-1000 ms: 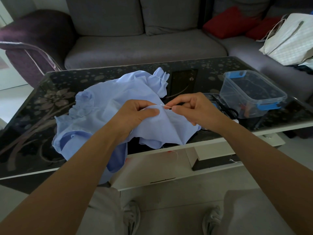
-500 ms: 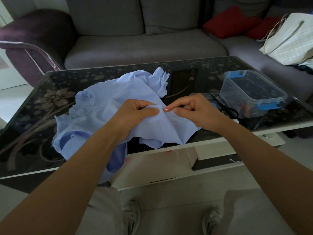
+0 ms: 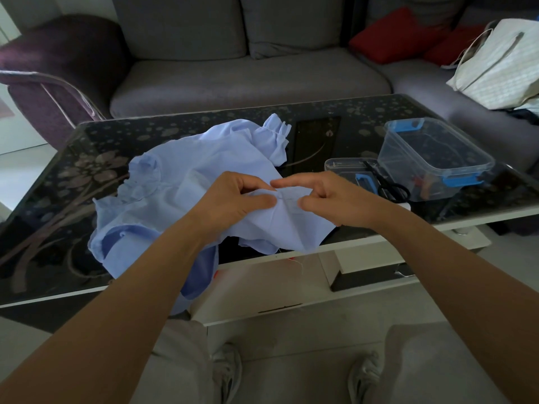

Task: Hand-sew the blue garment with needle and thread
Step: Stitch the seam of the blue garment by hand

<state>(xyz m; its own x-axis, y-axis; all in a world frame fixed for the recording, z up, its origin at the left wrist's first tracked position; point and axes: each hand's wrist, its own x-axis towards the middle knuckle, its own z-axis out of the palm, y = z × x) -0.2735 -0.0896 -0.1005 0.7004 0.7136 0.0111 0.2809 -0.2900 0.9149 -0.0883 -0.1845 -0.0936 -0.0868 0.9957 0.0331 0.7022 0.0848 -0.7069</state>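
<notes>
Garment [image 3: 186, 182] lay bunched on counter [image 3: 58, 205], hem overhanging near edge. Left hand [image 3: 236, 198] pinched a fold taut for stitching; right hand [image 3: 332, 196] flanked it with forefinger and thumb, needle hold indeterminate.

I see a pale blue garment [image 3: 186, 193] on a black flower-patterned table [image 3: 73, 182], and blue box clips [image 3: 460, 180] right.

Head-worn camera (wide-angle) faces forward and down, close over left hand [image 3: 233, 201], right hand [image 3: 335, 199] and desk [image 3: 58, 199]; sofa [image 3: 248, 83] at 12 o'clock.
</notes>
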